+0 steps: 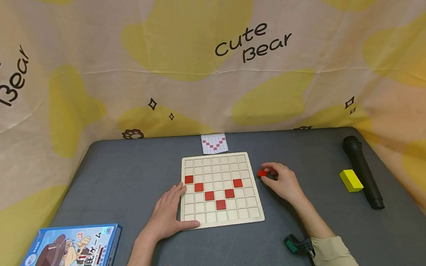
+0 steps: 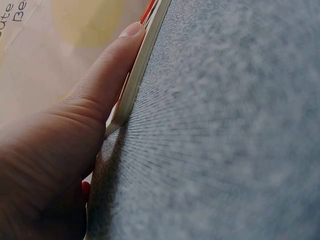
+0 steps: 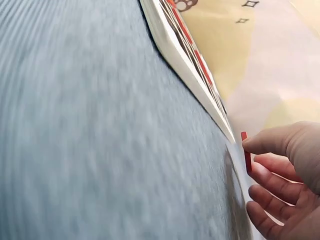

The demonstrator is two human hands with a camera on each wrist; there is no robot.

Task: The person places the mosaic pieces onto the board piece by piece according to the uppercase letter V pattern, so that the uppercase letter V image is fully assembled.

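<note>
A pale wooden grid board [image 1: 244, 213] lies on the table, with several red square tiles [image 1: 221, 205] set in its cells in a V shape. My left hand [image 1: 169, 216] rests along the board's left side, fingers fairly straight at the edge. Its thumb [image 2: 112, 65] lies over the near left corner. Just right of the board, my right hand [image 1: 284, 182] pinches a thin red tile [image 3: 246, 152] between thumb and fingertip, the other fingers loosely bent. Behind the board is a small white pattern card [image 1: 215, 144] showing a red V on a grid.
A blue game box [image 1: 67, 262] lies at the near left. On the right, a yellow block [image 1: 351, 180] stands beside a black microphone [image 1: 364, 174]. The grey table [image 1: 232, 255] meets a hanging patterned cloth [image 1: 193, 87] at its back and sides.
</note>
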